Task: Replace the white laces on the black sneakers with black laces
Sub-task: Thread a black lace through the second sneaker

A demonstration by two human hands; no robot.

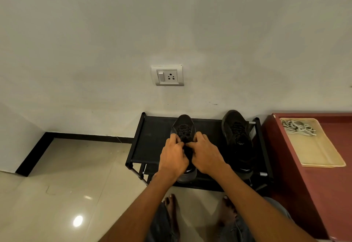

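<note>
Two black sneakers stand on a low black shoe rack [150,142], toes toward the wall. The left sneaker [183,125] carries black laces, and both my hands work at its tongue. My left hand [174,156] and my right hand [204,153] meet over the middle of the shoe, fingertips pinching the black lace between them. The right sneaker [238,139] stands alone, laced in black. The white laces [298,127] lie in a loose heap in a beige tray [320,158] to the right.
The tray sits on a dark red cabinet [304,194] right of the rack. A wall socket [168,76] is on the white wall above. Glossy tiled floor [76,184] spreads to the left; my bare feet [172,209] are below the rack.
</note>
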